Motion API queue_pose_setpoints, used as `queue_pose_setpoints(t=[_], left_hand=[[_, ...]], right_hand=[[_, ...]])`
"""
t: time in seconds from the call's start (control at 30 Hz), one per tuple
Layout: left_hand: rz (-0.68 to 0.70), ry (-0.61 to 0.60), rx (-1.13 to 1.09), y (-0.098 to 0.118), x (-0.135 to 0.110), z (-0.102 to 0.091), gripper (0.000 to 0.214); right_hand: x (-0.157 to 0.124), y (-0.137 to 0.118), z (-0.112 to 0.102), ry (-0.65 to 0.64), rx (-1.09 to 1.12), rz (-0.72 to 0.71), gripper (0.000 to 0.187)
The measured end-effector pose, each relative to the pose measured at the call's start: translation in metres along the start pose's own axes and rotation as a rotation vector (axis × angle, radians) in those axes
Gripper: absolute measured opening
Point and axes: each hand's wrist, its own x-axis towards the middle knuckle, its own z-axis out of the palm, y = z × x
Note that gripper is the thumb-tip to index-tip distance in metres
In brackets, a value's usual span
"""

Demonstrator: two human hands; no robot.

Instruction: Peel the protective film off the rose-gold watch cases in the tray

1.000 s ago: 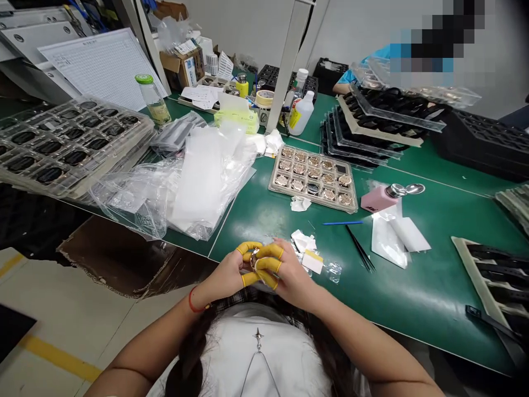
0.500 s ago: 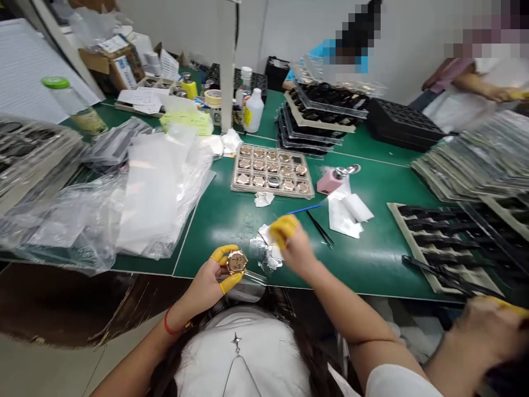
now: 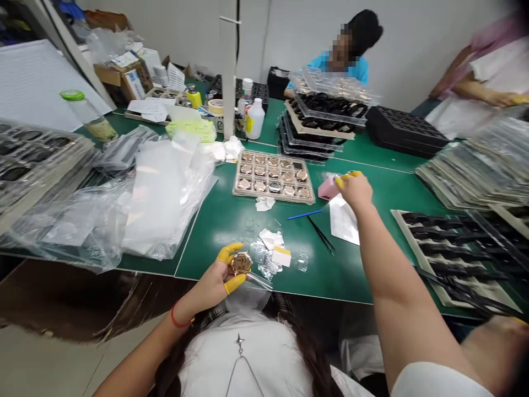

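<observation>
My left hand (image 3: pixel 223 274) pinches a gold-coloured watch case (image 3: pixel 241 264) with its engraved back facing up, just over the table's front edge. Yellow finger cots cover its fingertips. At the pink pump bottle (image 3: pixel 328 188), my right hand (image 3: pixel 356 190), also in yellow cots, has its fingers curled round the metal top, which they mostly hide. Beneath that wrist lies a white wipe (image 3: pixel 345 220). Black tweezers (image 3: pixel 321 235) and a blue stick (image 3: pixel 305 214) rest between the hands. Crumpled wipes (image 3: pixel 270 239) and clear film scraps (image 3: pixel 268 266) lie right of the watch case.
Behind stands a tray of watch cases (image 3: pixel 273 175). Plastic bags (image 3: pixel 161 193) cover the left side. Stacked strap trays (image 3: pixel 314 118) rise at the back, with another strap tray (image 3: pixel 450 253) at right. Co-workers sit across and to the right; one person's hand (image 3: pixel 496 347) is near the lower right.
My right hand has moved from above the crumpled wipes, away and right, to the pink bottle's top. My left hand still holds the watch case. The view has shifted slightly.
</observation>
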Motion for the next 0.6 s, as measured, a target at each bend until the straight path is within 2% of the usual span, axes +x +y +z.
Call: queue_pose_setpoints(t=[0.2,0.3,0.37,0.4,0.47,0.53,0.57,0.6], left_hand=[[-0.026,-0.005,0.033,0.009,0.003,0.001,0.049],[-0.062,0.051,0.023,0.012,0.003,0.002,0.053],[-0.083,0.068,0.015,0.014,0.003,0.003,0.055],[-0.090,0.071,0.014,0.015,0.003,0.004,0.056],[-0.094,0.070,0.022,0.017,0.003,0.006,0.057],[-0.080,0.067,0.038,0.018,0.002,0.008,0.055],[-0.070,0.069,0.048,0.018,0.002,0.009,0.053],[-0.058,0.076,0.060,0.018,0.001,0.009,0.052]], right_hand=[[0.007,0.008,-0.007,-0.052,0.032,-0.064,0.033],[-0.010,-0.013,-0.022,-0.010,0.066,-0.087,0.031],[-0.045,-0.046,-0.034,0.040,0.150,-0.187,0.030],[-0.070,-0.067,-0.039,0.106,0.326,-0.349,0.028],[-0.126,-0.111,-0.047,0.035,0.571,-0.764,0.027],[-0.178,-0.148,-0.051,-0.040,0.601,-0.934,0.026],[-0.198,-0.162,-0.051,-0.031,0.615,-1.042,0.028],[-0.213,-0.171,-0.051,-0.016,0.609,-1.089,0.029]])
